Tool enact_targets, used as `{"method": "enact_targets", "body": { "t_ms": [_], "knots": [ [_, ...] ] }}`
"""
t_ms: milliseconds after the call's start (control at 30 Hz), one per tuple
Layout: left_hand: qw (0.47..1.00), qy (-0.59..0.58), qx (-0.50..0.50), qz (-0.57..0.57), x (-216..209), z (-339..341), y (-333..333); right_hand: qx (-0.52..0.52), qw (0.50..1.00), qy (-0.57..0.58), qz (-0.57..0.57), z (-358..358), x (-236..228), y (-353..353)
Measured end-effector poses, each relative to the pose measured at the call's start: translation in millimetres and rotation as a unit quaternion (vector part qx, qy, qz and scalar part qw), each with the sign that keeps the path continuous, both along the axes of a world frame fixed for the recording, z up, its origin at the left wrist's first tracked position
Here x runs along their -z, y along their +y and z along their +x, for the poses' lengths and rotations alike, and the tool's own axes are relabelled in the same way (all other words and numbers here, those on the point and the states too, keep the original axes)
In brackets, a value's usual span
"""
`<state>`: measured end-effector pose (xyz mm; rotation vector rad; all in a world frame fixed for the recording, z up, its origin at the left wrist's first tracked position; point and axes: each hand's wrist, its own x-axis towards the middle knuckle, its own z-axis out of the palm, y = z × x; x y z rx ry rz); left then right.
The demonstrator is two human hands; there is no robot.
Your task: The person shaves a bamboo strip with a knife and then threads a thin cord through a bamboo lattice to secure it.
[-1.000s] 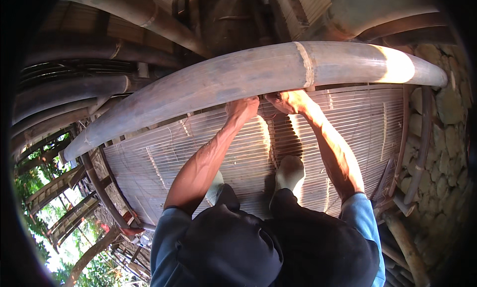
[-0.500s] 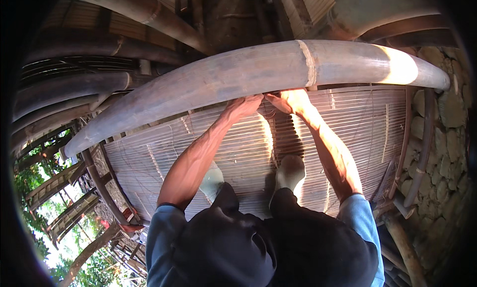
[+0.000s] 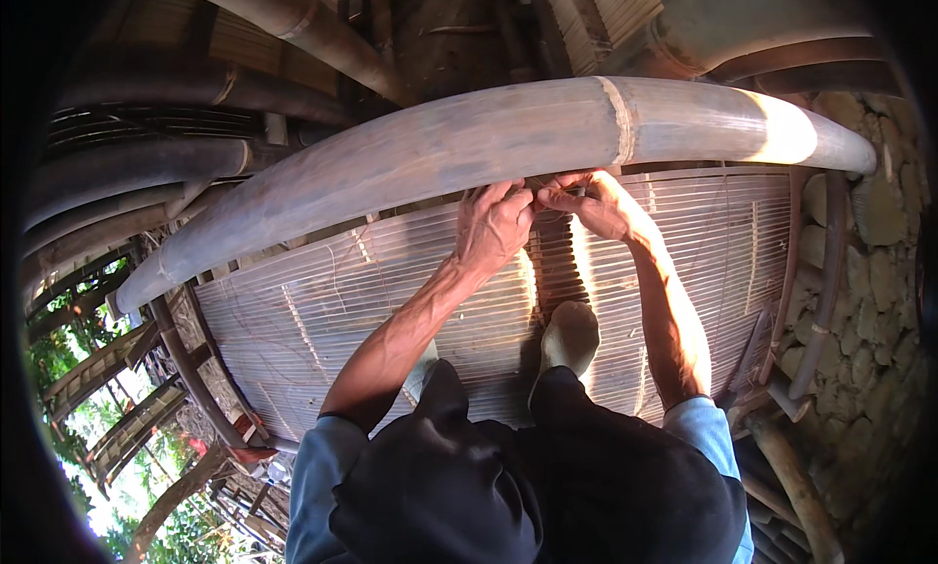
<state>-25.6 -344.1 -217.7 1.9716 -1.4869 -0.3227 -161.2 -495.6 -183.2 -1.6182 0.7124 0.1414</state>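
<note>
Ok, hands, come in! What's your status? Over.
Left hand, right hand: curled, close together, beside pole. Pole: crosswise ahead. Anything held: can't tell. Nothing plainly in the way.

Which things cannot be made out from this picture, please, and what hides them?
All in the head view:
- Whatever the left hand and right hand may hold: hidden by the hands.
- Thick bamboo pole's underside: turned away.
- Left foot: partly behind left forearm.
- Stone wall: cut off by dark lens rim.
</note>
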Motion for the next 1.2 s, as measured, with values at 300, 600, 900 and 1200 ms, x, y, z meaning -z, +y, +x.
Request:
{"method": "enact_targets", "body": {
  "t_ms": [300, 600, 900, 1200],
  "knots": [
    [0.885, 0.464, 0.036, 0.021, -120, 24, 115, 0.044, 0.995, 0.035, -0.085, -3, 30, -12],
    [0.6, 0.718, -0.117, -0.333, -137, 21, 312, -0.079, 0.918, 0.079, -0.38, 3, 54, -6],
    [0.538, 0.736, -0.347, -0.22, -176, 7, 324, 0.035, 0.92, 0.156, -0.357, 12, 47, 21],
    [0.547, 0.706, -0.428, -0.139, -179, 1, 354, -0.108, 0.868, -0.267, -0.405, 29, 9, 101]
  ]
}}
